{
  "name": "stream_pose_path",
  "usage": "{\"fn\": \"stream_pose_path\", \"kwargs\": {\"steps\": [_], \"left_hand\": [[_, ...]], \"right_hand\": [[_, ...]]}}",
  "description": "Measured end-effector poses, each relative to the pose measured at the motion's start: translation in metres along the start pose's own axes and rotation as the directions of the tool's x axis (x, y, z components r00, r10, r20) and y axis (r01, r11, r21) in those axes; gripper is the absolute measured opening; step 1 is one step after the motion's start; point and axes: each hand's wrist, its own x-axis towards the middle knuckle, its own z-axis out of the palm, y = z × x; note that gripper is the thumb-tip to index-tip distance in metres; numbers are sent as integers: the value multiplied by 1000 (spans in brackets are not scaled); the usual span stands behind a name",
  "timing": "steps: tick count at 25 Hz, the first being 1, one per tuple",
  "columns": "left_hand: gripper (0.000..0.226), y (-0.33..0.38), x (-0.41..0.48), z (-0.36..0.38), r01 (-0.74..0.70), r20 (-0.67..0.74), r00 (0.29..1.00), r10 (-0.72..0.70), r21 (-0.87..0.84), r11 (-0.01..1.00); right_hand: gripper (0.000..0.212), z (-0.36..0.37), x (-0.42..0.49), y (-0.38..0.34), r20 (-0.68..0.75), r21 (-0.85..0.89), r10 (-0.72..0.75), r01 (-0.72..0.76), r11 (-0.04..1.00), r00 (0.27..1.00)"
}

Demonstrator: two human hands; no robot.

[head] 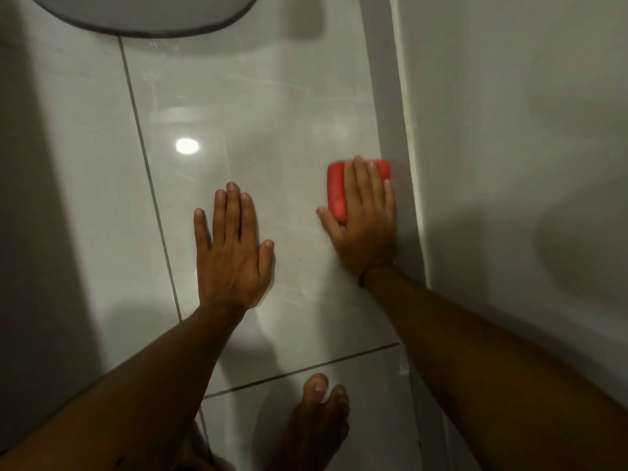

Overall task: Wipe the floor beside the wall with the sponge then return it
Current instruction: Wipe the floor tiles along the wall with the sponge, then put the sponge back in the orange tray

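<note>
A red sponge (336, 190) lies flat on the glossy grey tiled floor (265, 107), close against the skirting (402, 185) at the foot of the white wall (509, 130). My right hand (365, 220) presses down on the sponge, fingers laid over its top and thumb at its left side; most of its right half is hidden under the fingers. My left hand (232, 253) rests palm down on the floor to the left of the sponge, fingers spread, holding nothing.
A round grey-rimmed object (142, 15) sits at the top left edge. My bare foot (317, 423) stands on the tile at the bottom. A dark grout line (149, 178) runs up the floor left of my left hand. A lamp glare (187, 146) reflects off the tile.
</note>
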Motion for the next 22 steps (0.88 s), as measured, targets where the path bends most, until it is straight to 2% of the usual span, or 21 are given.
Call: {"fn": "stream_pose_path", "kwargs": {"steps": [4,6,9,12,14,16,19,22], "left_hand": [[82,0,-1,-1,8,1,1000,-8,-8,1000],[82,0,0,1,1,-14,1000,-1,-12,1000],[82,-2,0,1,0,-5,1000,0,-6,1000],[82,3,1,-9,10,71,997,-10,0,1000],[81,3,0,-30,14,124,992,-13,-10,1000],[80,2,0,-66,-10,124,992,9,4,1000],[80,3,5,-142,-52,97,994,46,58,997],[79,12,20,-216,-22,69,997,18,52,998]], "right_hand": [[94,-1,-117,13,115,18,57,-60,998,992],[92,-1,-131,15,124,-6,60,-60,998,991],[83,-1,-77,13,94,-50,-31,36,998,995],[70,-9,11,7,35,-74,-107,109,991,994],[60,-20,39,-1,64,16,-86,85,996,994],[53,-41,37,-10,89,142,-15,2,990,996],[52,-99,18,-31,106,237,48,-72,969,993],[56,-168,25,-68,112,273,28,-58,960,993]]}}
